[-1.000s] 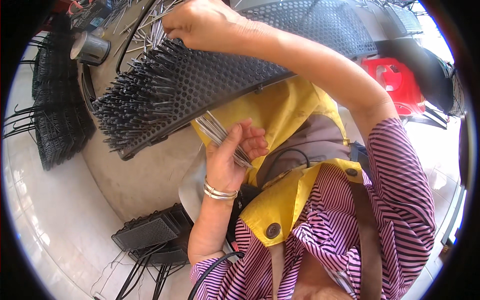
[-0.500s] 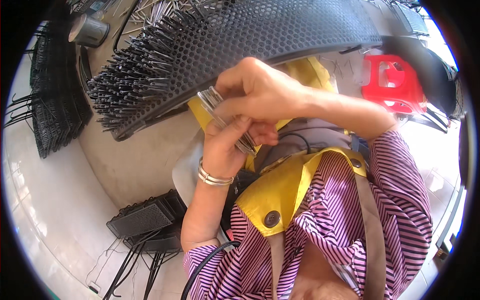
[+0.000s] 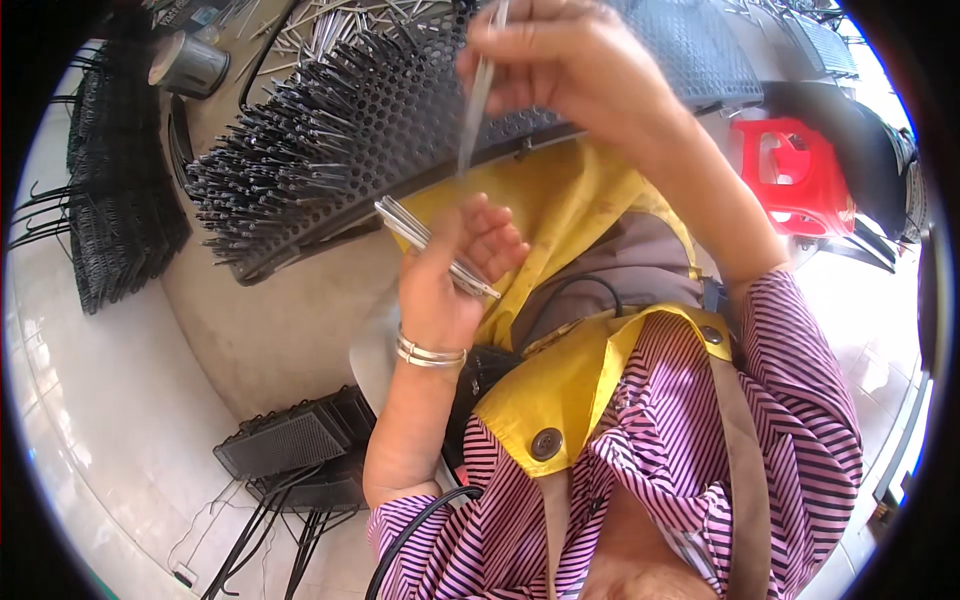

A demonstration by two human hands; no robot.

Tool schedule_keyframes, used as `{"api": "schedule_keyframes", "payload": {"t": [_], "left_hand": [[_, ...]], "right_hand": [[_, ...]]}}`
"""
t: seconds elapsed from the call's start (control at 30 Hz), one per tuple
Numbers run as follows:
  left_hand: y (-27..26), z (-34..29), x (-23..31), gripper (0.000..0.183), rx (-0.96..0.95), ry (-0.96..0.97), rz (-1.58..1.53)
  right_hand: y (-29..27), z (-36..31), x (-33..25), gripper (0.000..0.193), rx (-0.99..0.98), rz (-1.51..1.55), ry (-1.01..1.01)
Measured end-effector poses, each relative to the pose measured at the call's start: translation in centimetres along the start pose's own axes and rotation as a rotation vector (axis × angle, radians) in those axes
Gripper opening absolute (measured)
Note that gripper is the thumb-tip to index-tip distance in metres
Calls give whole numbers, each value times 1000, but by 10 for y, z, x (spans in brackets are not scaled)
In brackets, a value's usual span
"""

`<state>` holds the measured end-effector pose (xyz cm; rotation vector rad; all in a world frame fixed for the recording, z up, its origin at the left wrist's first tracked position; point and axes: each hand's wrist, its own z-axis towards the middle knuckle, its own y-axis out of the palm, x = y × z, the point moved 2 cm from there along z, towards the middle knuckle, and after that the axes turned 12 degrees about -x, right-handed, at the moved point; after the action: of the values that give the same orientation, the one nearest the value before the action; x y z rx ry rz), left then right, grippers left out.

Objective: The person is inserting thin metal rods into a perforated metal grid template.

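Note:
My left hand (image 3: 440, 285) is closed around a small bundle of thin silver metal rods (image 3: 403, 220), whose ends stick out on both sides of the palm. Its fingertips are curled loosely. Farther off, my right hand (image 3: 575, 60) pinches a thin metal rod (image 3: 478, 105), blurred by motion and pointing down toward the left hand; whether it is one rod or more I cannot tell. Beneath the right hand lies a black perforated board (image 3: 690, 75). Many dark-tipped rods (image 3: 275, 165) stand packed upright in the holes of its left part.
Loose silver rods (image 3: 335, 32) lie scattered beyond the board, near a metal can (image 3: 190, 66). Black mesh racks (image 3: 115, 200) are stacked at far left, with more racks (image 3: 285, 440) at lower left. A red plastic stool (image 3: 800, 185) stands right. A yellow apron (image 3: 560, 185) covers my lap.
My right hand has parted from the left and moved up over the board, carrying a rod from the bundle. The left hand stays nearly in place with a thinner bundle.

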<state>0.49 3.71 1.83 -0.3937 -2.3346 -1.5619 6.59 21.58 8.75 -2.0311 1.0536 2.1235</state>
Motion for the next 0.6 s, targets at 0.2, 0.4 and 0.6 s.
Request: {"api": "schedule_keyframes", "payload": {"t": [0.2, 0.4, 0.6], "left_hand": [[-1, 4, -8, 30, -41, -108, -44], [-3, 0, -10, 30, -50, -103, -48], [-3, -1, -10, 30, -60, -102, -58]], "right_hand": [[-35, 39, 13, 6, 247, -326, -249], [-13, 48, 9, 7, 227, -218, -412], [15, 62, 17, 9, 180, -482, -602]]}}
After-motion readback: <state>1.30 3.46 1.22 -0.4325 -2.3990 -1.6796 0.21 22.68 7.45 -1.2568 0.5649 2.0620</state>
